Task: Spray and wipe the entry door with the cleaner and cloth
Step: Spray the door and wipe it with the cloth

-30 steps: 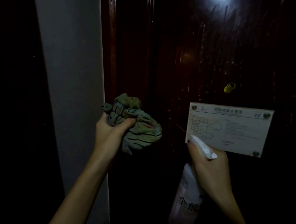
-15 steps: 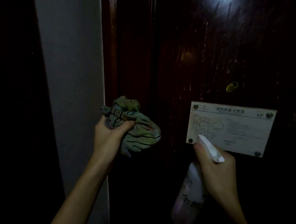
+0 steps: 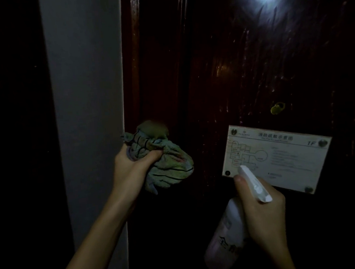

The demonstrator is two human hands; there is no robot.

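Observation:
The dark red-brown entry door (image 3: 252, 70) fills the right of the view, streaked with wet runs under a bright light glare. My left hand (image 3: 130, 169) grips a bunched greenish striped cloth (image 3: 166, 166) held up by the door's left edge, near the frame. My right hand (image 3: 261, 208) holds a white spray bottle (image 3: 226, 242) by its neck, its nozzle pointing up-left toward the door, just below a white floor-plan plaque (image 3: 283, 158).
A pale grey wall strip (image 3: 88, 98) stands left of the reddish door frame (image 3: 135, 53). A small yellow-green peephole cover (image 3: 277, 108) sits above the plaque. The far left and the lower part of the door are in darkness.
The spray bottle and my right hand have shifted slightly right and down relative to the plaque. The cloth hand has stayed at about the same spot.

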